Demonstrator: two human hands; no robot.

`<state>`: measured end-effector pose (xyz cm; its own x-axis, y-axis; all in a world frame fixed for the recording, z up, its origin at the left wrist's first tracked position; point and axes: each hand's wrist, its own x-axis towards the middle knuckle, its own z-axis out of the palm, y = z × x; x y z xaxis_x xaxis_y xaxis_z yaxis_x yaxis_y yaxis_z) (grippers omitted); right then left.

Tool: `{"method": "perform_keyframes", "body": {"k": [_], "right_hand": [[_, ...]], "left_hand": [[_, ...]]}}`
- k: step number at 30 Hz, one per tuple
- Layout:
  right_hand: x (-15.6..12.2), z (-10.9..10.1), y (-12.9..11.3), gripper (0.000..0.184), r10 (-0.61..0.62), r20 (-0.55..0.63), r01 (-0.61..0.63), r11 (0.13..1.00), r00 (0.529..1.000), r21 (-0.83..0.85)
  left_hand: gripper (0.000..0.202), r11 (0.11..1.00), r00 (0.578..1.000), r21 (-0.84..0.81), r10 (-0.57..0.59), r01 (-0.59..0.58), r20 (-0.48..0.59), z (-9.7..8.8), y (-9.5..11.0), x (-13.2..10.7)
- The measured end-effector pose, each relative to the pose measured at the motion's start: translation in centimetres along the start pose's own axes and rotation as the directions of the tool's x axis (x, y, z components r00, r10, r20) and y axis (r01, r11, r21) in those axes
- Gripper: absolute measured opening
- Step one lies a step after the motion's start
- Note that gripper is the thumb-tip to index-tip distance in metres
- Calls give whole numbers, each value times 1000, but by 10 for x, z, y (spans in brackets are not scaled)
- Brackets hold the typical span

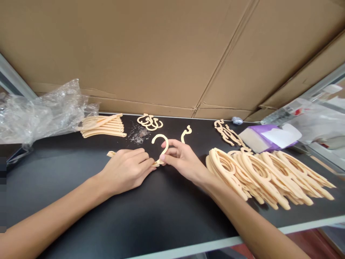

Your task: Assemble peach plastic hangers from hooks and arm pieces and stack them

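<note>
Over the middle of the black table, my left hand (pixel 130 167) is wrapped round a cream hanger arm (pixel 110 154), whose end pokes out past the knuckles. My right hand (pixel 181 158) pinches a cream hanger hook (pixel 162 138) near its base, with the curve standing up to the left. The hook's base meets the hanger arm between the two hands; my fingers cover much of the joint, so I cannot tell whether they are locked together. Behind my right hand lies a single loose hook piece (pixel 185 133).
Stacked hanger arms (pixel 105 126) lie at the left beside clear plastic wrap (pixel 48 111). Loose hooks (pixel 150 122) and small shavings (pixel 139 134) sit behind my hands. On the right are piled hangers (pixel 258 176), more curved pieces (pixel 228 132) and a purple tissue pack (pixel 269 136). Cardboard (pixel 140 54) walls the back.
</note>
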<state>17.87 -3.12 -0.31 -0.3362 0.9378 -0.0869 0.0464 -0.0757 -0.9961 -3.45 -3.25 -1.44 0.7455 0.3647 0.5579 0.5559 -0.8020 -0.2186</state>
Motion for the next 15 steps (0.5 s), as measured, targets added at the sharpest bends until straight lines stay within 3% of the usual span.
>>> {"method": "perform_keyframes", "body": {"k": [8, 15], "right_hand": [[0, 1, 3, 24, -75, -28, 70, 984, 997, -161], [-2, 4, 3, 20, -96, -64, 83, 979, 993, -187]], "left_hand": [[31, 996, 998, 74, 46, -43, -41, -1, 3, 2], [28, 996, 998, 76, 50, -47, -39, -2, 2, 3]]}}
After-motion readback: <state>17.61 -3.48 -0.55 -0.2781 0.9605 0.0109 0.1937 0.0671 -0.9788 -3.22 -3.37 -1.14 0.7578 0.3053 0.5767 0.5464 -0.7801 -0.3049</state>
